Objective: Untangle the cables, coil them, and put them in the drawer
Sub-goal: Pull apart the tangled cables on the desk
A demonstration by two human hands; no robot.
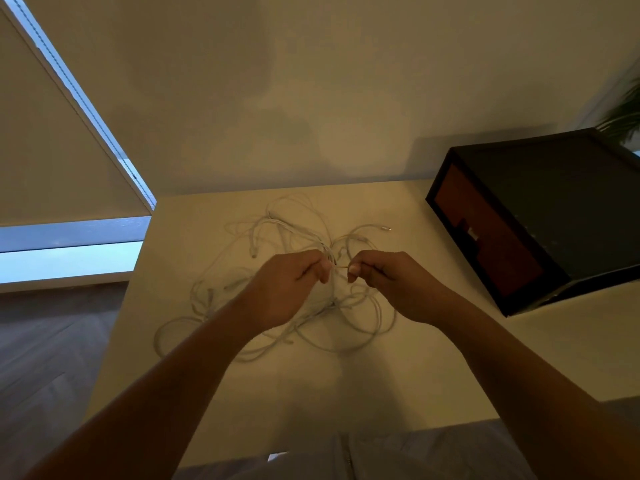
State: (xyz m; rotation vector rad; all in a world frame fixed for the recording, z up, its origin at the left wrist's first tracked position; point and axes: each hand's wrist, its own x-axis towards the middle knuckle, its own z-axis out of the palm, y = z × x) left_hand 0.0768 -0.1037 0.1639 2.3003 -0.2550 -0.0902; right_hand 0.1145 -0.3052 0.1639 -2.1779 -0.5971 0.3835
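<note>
Pinching thin white tangled cables (pixel 277 237), both hands' fingers (pixel 353 270) curl.

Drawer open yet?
No: the drawer's brown front sits closed in the black box, and the cables lie tangled on the table.

Dim, warm yellowish light indoors. Cool daylight strip at the window (pixel 69 237), left. Soft shadows on the table (pixel 311 386). Pale cables (pixel 280 223) low-contrast, slightly soft. Edges bend, wide-angle.
</note>
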